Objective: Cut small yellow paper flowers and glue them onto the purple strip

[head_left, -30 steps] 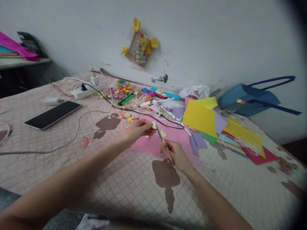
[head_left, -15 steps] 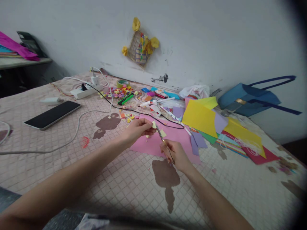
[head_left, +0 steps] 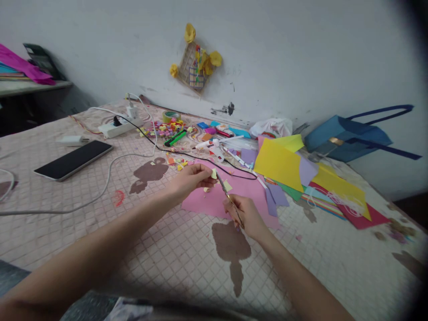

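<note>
The scrap (head_left: 214, 173) is pale yellow, the sheet (head_left: 203, 204) pink, the tablecloth (head_left: 163, 254) latticed.

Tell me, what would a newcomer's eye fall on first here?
Probably the middle, where the right hand holds scissors to a small pale-yellow piece in the left hand, with a pink sheet beneath. Next, perhaps, the large yellow sheet to the right, and the tilted wall hanging with yellow flowers behind.

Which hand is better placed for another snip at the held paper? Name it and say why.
Probably the right hand: it holds the scissors, their blades pointing toward the paper. The left hand is occupied, pinching that paper.
</note>
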